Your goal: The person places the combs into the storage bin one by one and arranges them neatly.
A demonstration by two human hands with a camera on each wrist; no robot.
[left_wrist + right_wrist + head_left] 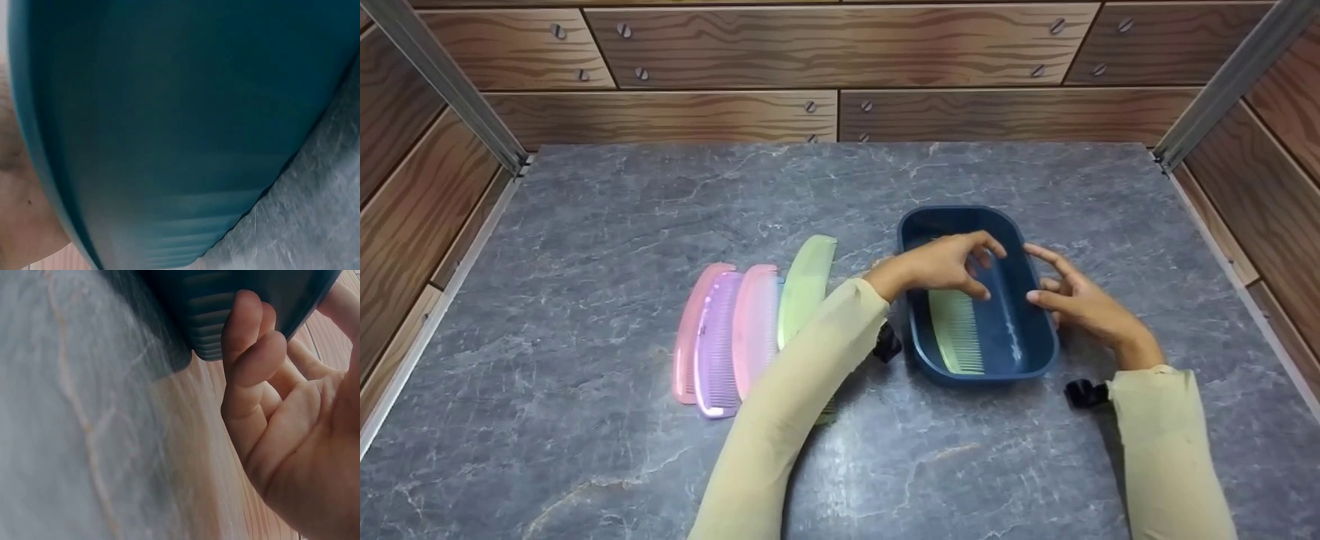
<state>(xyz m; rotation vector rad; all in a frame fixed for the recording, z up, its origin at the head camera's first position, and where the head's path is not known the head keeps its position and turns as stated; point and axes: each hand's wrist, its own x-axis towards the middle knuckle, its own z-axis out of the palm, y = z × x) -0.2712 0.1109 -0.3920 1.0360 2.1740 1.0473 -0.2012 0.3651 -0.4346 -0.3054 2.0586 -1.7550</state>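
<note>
A dark blue rectangular tub (982,377) with rounded corners sits on the tabletop, right of centre. Inside it, along its left side, lies a light green comb (954,330), its upper part hidden by my left hand. That left hand (945,262) reaches across the tub's left rim, fingers loosely bent over the inside with nothing between them. At the tub's right side is my right hand (1084,304), fingertips at the outer wall and rim. In the right wrist view, its fingers (247,326) bend beside the ribbed tub wall (208,320).
Left of the tub lies a row of combs: a pink comb (690,337), a purple comb (716,352), another pink comb (750,322) and a green comb (808,281). My left sleeve (787,405) covers part of the row. Wood-patterned panels (840,45) enclose the grey marbled tabletop (607,210).
</note>
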